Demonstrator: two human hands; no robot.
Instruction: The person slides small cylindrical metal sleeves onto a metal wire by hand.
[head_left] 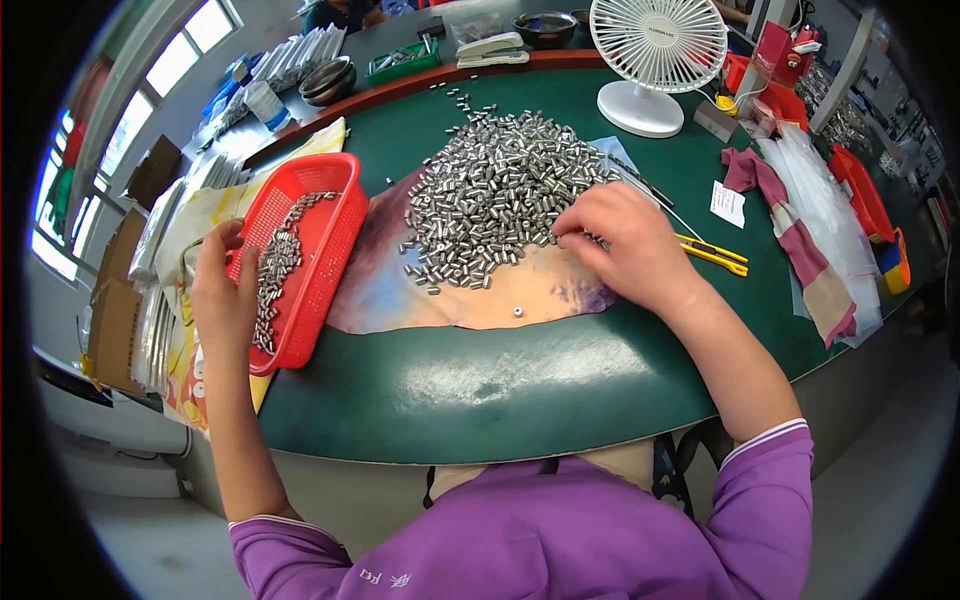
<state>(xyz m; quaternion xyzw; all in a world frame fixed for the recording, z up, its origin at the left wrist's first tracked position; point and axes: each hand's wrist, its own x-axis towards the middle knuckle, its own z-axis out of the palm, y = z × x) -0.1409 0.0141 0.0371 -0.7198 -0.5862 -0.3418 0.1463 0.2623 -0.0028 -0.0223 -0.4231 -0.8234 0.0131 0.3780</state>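
A big heap of small silver metal cylinders (495,190) lies on a shiny copper-coloured sheet (470,290) on the green table (480,380). My right hand (620,245) rests palm down on the heap's right edge, fingers curled among the pieces; whether it holds any is hidden. My left hand (222,295) grips the near-left rim of a red plastic mesh tray (325,250), which holds a line of the same cylinders (275,270). One stray cylinder (518,311) lies alone on the sheet.
A white desk fan (655,55) stands at the back. A yellow utility knife (712,252), a white paper tag (728,203) and a maroon-and-cream cloth (800,240) lie to the right. Red bins (860,190), metal bowls (330,80) and a stapler (490,48) ring the table.
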